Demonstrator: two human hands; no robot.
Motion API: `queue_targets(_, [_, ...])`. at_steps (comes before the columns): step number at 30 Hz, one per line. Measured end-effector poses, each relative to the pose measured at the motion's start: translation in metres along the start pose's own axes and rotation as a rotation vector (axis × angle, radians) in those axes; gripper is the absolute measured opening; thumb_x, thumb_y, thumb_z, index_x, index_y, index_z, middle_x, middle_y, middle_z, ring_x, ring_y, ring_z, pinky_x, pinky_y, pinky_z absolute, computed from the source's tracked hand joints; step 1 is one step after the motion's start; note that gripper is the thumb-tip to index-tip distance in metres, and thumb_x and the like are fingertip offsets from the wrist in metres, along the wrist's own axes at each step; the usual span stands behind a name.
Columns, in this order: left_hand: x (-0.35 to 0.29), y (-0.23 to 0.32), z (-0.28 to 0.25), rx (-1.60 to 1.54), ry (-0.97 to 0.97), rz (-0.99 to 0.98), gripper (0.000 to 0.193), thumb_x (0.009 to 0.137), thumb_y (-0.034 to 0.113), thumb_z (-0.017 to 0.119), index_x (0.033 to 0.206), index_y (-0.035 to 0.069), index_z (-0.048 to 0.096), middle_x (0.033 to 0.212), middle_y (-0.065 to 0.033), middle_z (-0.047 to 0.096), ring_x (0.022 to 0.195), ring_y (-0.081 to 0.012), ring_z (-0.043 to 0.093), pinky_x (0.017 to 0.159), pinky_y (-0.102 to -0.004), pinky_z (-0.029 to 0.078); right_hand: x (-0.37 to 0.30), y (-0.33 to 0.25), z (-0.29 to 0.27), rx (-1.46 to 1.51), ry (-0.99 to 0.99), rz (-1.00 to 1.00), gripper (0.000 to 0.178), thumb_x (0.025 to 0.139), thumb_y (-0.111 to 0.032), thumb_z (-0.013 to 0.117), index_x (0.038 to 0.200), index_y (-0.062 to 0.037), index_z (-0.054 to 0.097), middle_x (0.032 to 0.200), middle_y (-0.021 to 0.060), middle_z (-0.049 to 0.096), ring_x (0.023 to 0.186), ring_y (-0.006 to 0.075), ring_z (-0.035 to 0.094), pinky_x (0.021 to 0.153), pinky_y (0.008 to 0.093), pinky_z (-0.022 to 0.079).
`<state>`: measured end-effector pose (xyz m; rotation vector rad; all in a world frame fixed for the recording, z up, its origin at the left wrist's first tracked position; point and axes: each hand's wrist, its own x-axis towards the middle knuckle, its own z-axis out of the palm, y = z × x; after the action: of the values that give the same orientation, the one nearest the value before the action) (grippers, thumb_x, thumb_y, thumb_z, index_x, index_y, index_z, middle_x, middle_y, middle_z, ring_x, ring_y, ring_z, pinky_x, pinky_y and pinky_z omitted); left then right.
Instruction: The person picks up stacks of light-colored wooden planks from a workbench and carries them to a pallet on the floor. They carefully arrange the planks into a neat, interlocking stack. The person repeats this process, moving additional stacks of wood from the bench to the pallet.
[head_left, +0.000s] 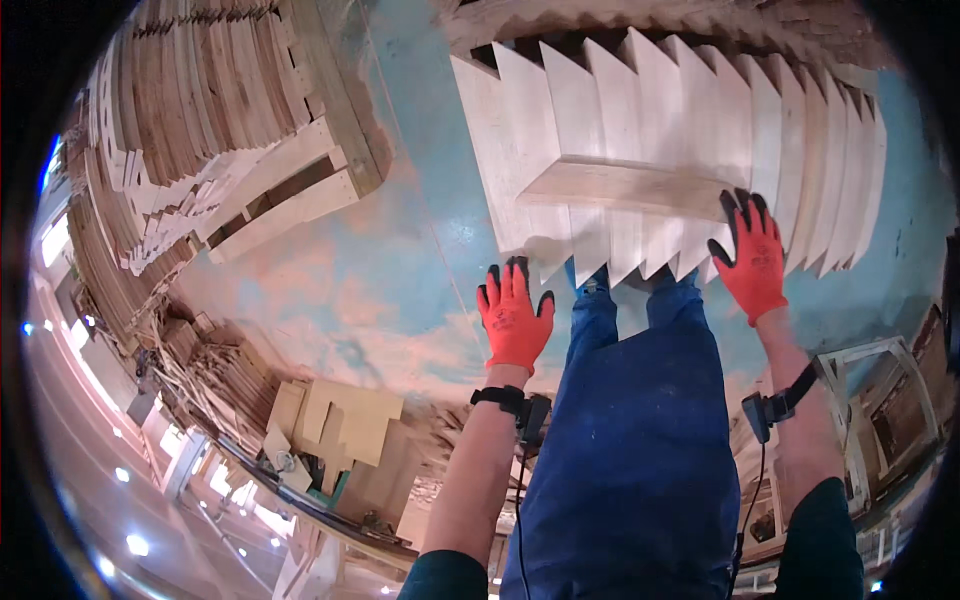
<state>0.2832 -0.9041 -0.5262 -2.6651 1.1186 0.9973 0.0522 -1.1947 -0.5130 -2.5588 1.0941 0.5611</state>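
Before my legs lies a stack of pale wooden boards [660, 110], their mitred ends making a sawtooth edge. Across the top of it rests a single board [630, 187] with slanted ends. My right hand [752, 258], in a red-orange glove with black fingertips, is open at this board's right end. Its fingertips overlap the wood in view; whether they press on it I cannot tell. My left hand [514, 318], gloved alike, is open with its fingers stretched out, just below the stack's near left corner and holding nothing.
At the upper left, more angle-cut boards [210, 85] are piled on a wooden pallet [290, 215]. Scrap wood [225, 370] and flat panels [340, 420] lie at the lower left. A pale wooden frame [835, 400] stands on the right. The floor [400, 270] is blue-green and dusty.
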Motion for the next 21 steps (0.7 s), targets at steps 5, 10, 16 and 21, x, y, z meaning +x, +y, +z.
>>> queue_targets(5, [0.006,0.012,-0.007,-0.041,-0.033,-0.037,0.076,0.087,0.038,0.064,0.146,-0.002,0.037,0.149,-0.021,0.042,0.142,-0.0413,0.031,0.118,-0.0542,0.019,0.028,0.003,0.018,0.027,0.011,-0.082,0.069,0.079,-0.032,0.074,0.137,-0.0043,0.05,0.148,0.0183,0.04,0.138,0.0371,0.036,0.113,0.0473,0.031])
queue_targets(10, [-0.007,0.017,-0.009,-0.201,0.05,-0.024,0.077,0.086,0.029,0.068,0.147,-0.003,0.034,0.147,-0.0236,0.042,0.137,-0.0415,0.036,0.115,-0.0511,0.026,0.037,0.002,0.025,0.034,-0.034,0.012,0.076,0.07,-0.031,0.081,0.134,-0.0039,0.051,0.138,0.0184,0.046,0.131,0.0375,0.042,0.109,0.0483,0.036])
queue_targets(16, [-0.083,0.027,-0.011,-0.408,-0.213,-0.133,0.077,0.086,0.029,0.068,0.148,0.0,0.033,0.145,-0.0263,0.042,0.134,-0.0428,0.04,0.112,-0.0502,0.031,-0.049,-0.027,0.004,0.542,-0.269,0.035,0.091,0.057,-0.031,0.088,0.133,-0.0012,0.047,0.13,0.0224,0.049,0.121,0.0422,0.049,0.101,0.0484,0.044])
queue_targets(21, [-0.106,0.028,-0.021,-0.123,-0.113,-0.03,0.082,0.083,0.033,0.07,0.149,0.001,0.033,0.149,-0.0244,0.039,0.137,-0.0453,0.036,0.113,-0.0566,0.027,-0.137,-0.035,-0.015,0.655,-0.346,0.141,0.089,0.059,-0.029,0.09,0.13,0.0021,0.046,0.123,0.0231,0.053,0.111,0.0441,0.055,0.095,0.047,0.047])
